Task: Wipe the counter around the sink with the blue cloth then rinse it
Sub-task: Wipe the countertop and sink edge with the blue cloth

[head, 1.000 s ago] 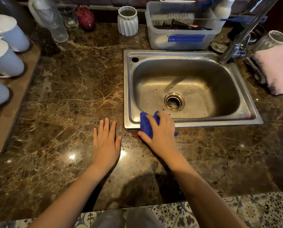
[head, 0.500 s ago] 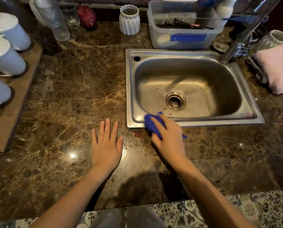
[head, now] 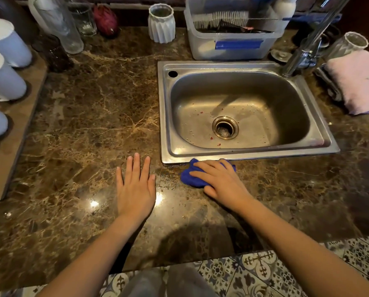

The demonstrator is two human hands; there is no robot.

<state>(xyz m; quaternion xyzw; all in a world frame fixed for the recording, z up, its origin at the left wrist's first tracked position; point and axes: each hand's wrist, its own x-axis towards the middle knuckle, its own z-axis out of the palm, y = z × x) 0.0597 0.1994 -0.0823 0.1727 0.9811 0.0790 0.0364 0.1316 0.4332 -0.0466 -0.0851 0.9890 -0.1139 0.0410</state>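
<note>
My right hand [head: 221, 182] presses a bunched blue cloth [head: 190, 177] flat on the brown marble counter [head: 83, 129], just in front of the steel sink's front rim [head: 250, 154]. The cloth pokes out to the left of my fingers and a little past them on the right. My left hand [head: 135, 187] lies flat, fingers spread, palm down on the counter to the left of the cloth, holding nothing. The sink basin has small red and white specks around its drain [head: 225, 127]. A wet smear shows on the counter between my hands.
A chrome faucet [head: 303, 46] rises at the sink's back right. Behind the sink stands a clear plastic bin [head: 233, 41] with brushes, and a white ribbed vase [head: 161, 23]. A folded pink towel [head: 357, 82] lies right. White jugs [head: 1, 80] on a board, glasses at back left.
My right hand has slid the cloth off the sink's front rim, down and rightward onto the counter, and turned flatter. My left hand stays put.
</note>
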